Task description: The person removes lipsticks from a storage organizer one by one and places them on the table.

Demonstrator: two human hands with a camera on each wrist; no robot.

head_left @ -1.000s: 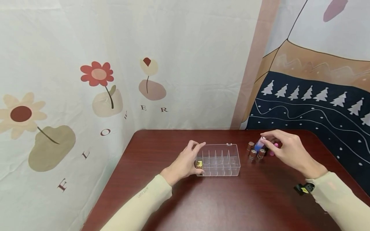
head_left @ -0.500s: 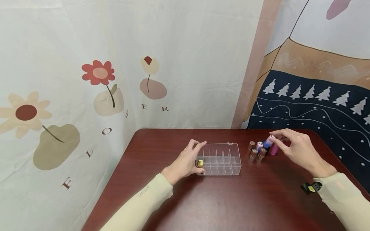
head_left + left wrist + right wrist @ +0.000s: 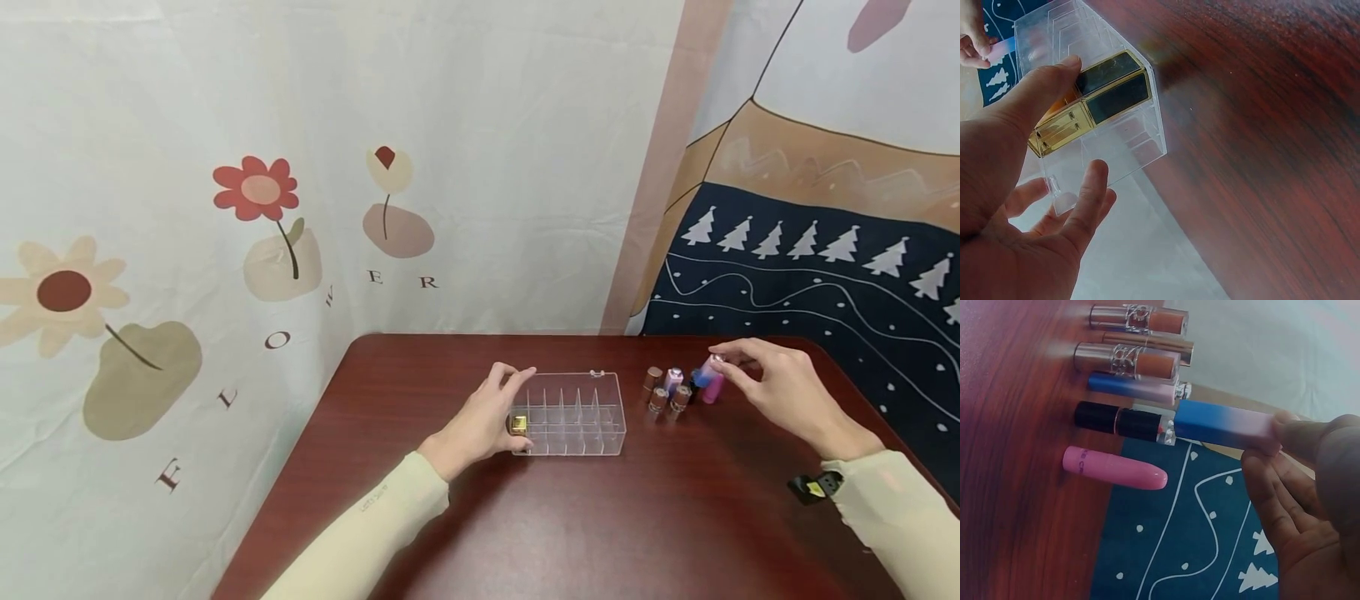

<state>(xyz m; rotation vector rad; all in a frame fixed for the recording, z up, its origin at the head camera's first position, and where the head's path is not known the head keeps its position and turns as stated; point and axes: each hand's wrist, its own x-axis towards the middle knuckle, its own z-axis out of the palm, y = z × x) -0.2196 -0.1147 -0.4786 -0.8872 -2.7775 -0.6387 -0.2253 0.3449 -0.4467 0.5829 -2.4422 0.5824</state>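
Observation:
My left hand [image 3: 480, 417] grips the left end of a clear divided lipstick organizer [image 3: 573, 446], thumb on the near side and fingers at the far side. Inside its end compartment stands a gold-and-black lipstick [image 3: 1113, 87]. My right hand [image 3: 776, 387] pinches a blue-to-pink lipstick [image 3: 1225, 424] by its pink end, raised over the group on the table. Just under its blue end, in the right wrist view, a black lipstick [image 3: 1119, 419] with a clear top stands upright. A pink lipstick [image 3: 1113, 469] stands on one side of that, a second blue-to-pink lipstick [image 3: 1132, 386] on the other.
Two silver-and-brown lipsticks [image 3: 1125, 359] and a plain copper-coloured tube [image 3: 1179, 350] stand close together in the same group. The dark red table [image 3: 555, 525] ends at a printed cloth [image 3: 487, 250] behind. A black strap device [image 3: 813, 486] sits at the right wrist.
My right hand has moved to the right with the blue-to-pink lipstick, bringing the second blue-to-pink one into view. My left hand keeps its hold on the organizer.

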